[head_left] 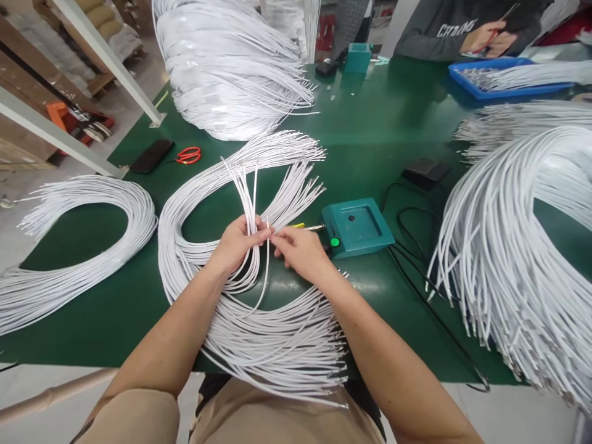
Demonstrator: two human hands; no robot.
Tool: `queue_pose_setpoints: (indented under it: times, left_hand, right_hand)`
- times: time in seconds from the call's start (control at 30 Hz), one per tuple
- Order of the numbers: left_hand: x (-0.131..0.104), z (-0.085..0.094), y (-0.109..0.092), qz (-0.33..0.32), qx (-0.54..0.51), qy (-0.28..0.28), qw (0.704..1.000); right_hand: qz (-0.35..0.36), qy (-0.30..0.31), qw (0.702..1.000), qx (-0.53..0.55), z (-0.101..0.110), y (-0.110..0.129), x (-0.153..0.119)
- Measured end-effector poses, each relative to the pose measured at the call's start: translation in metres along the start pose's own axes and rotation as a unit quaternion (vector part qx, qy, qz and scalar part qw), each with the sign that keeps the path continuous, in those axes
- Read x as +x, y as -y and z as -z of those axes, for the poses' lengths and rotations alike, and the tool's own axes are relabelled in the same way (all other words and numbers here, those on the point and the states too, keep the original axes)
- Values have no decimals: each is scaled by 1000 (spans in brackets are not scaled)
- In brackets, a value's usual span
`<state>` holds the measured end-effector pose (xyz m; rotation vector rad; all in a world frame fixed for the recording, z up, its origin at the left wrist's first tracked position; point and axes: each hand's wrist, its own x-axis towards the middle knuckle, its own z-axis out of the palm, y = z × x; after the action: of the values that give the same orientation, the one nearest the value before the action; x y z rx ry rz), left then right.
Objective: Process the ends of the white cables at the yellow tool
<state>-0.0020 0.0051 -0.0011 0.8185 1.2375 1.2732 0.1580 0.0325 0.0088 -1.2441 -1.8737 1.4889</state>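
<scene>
My left hand [243,239] is closed round a small bunch of white cables [248,191], whose ends stick up above the fingers and whose loops hang below. Close against it, my right hand [296,246] pinches a single white cable [267,271] near its end; the fingertips of both hands almost meet. Beneath the hands lies a curved bundle of white cables [173,228]. Another fan of cables [282,345] spreads at the table's front edge. Just right of my right hand sits a teal device [358,227] with a green button and a metal tip pointing left.
Coiled cables lie at the left [134,228], and a large cable heap [499,246] fills the right. A tall cable pile [231,68] stands behind. Red-handled scissors [189,155] and a dark phone-like slab [152,155] lie back left. A co-worker's hands [490,40] are near a blue tray [490,94].
</scene>
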Motion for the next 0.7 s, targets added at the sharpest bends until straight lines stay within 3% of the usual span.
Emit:
queue_pose_setpoints:
  times: [0.1, 0.37, 0.57, 0.7]
  left_hand:
    - [0, 0, 4, -9, 36, -10, 999]
    - [-1, 2, 13, -71, 155, 12, 985]
    - [-2, 1, 10, -65, 166, 8, 984]
    - [-3, -1, 8, -62, 153, 13, 986]
  right_hand:
    - [40, -99, 993, 55, 8, 1, 3]
    - [39, -133, 988, 62, -4, -2, 5]
    - [19, -85, 965, 245, -3, -6, 9]
    - [-35, -32, 930, 365, 0, -2, 7]
